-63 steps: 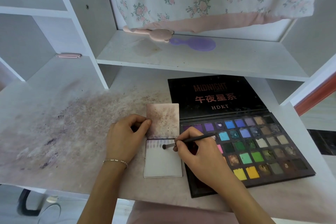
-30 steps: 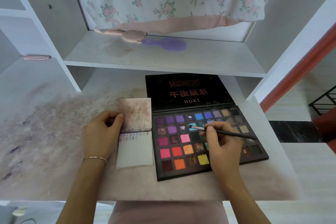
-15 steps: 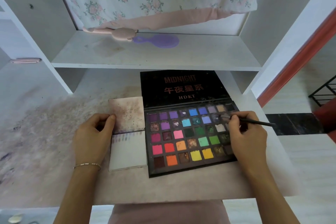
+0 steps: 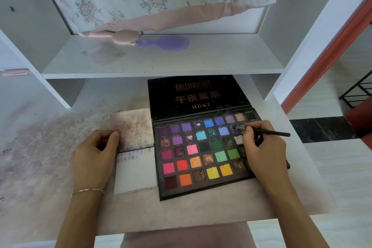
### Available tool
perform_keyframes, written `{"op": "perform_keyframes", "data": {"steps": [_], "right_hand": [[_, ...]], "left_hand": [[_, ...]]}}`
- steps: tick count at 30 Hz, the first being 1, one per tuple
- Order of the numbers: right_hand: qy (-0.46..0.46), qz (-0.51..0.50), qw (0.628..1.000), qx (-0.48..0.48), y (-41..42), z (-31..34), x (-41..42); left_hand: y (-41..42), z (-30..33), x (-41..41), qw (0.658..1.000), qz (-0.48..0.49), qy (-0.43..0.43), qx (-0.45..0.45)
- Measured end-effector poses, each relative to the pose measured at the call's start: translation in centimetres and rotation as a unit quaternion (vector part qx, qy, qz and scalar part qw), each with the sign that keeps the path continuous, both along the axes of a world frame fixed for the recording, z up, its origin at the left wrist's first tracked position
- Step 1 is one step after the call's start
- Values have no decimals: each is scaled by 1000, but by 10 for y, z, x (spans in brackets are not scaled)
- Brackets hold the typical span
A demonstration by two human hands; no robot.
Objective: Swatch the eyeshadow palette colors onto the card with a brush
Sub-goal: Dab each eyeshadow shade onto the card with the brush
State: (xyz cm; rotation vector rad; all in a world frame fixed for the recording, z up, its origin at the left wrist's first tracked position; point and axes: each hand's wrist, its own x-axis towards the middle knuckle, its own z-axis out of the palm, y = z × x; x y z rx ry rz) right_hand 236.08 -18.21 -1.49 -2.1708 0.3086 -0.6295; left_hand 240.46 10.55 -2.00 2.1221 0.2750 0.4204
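An open black eyeshadow palette [image 4: 203, 159] with several bright pans lies flat on the desk, its lid propped back. Left of it lies the white card [image 4: 135, 173], with a row of faint purple swatches along its top and a stained flap folded up above. My left hand [image 4: 94, 155] holds the card's left edge, thumb on the flap. My right hand [image 4: 263, 153] grips a thin black brush [image 4: 267, 132]; its tip sits in a grey-purple pan in the second row, toward the palette's right end. That hand hides the rightmost pans.
The desk top [image 4: 40, 153] is stained with powder at the left. A low shelf [image 4: 161, 60] overhangs the palette lid and carries a purple hairbrush [image 4: 167, 43] and a pink one [image 4: 122, 36]. Floral cloth hangs above. The desk's right edge drops to the floor.
The brush left the card, dabbed a teal pan, then moved right to a grey-purple pan, where it stays. My left hand has kept hold of the card. My view swung right.
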Motion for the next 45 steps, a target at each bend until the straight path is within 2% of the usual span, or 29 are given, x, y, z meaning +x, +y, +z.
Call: {"op": "perform_keyframes", "data": {"steps": [4, 27, 36, 45], "right_hand": [[-7, 26, 1000, -8, 1, 0, -1], [2, 12, 1000, 18, 4, 5, -3], [1, 122, 983, 135, 53, 20, -3], [74, 256, 955, 128, 116, 18, 4]], "left_hand": [[0, 0, 0, 1000, 2, -2, 2], [2, -1, 1, 1000, -8, -7, 7], [0, -1, 1, 1000, -3, 1, -6], [2, -1, 2, 1000, -9, 10, -6]]}}
